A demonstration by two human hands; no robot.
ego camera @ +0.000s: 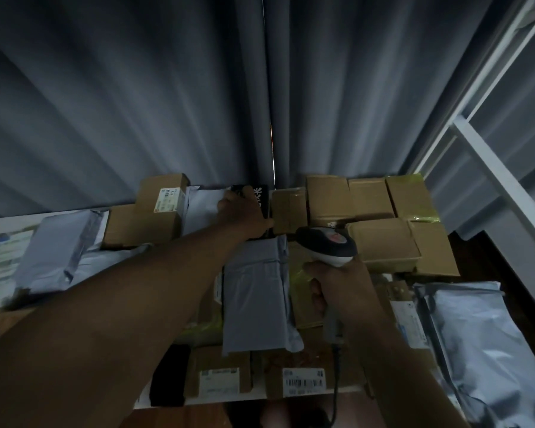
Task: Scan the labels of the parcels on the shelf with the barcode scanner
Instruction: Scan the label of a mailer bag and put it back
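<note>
A: Cardboard and grey plastic cover the shelf (198, 402) almost edge to edge. Where are the hands?

B: Left hand (244, 216) reaches far back, toward twelve o'clock, with its fingers curled over a black parcel (260, 196) bearing white print, right against the grey curtain (167, 103). It looks like a grasp on that parcel's top edge.

A: And the scanner?

B: Right hand (331, 282) is clenched round the handle of the barcode scanner (328, 247), at about four o'clock from the left hand. The scanner's dark head with a reddish patch on top points away from the person, over the brown boxes (383, 211) stacked at one o'clock. Its cable (335, 390) hangs down past the shelf's front edge.

A: What lies between the arms?

B: A grey poly mailer (257, 298), lying lengthwise from twelve to six. At six o'clock, near the front edge, sit two small cartons; the right one shows a barcode label (304, 381) facing up, the left a paler label (219, 381).

A: Left side?

B: At ten o'clock, a tan box (142, 220) with a white label (166, 200); at nine, more pale mailers (59, 251). At four o'clock, silvery bags (482, 341). A white rack frame (491, 162) rises at two o'clock.
</note>
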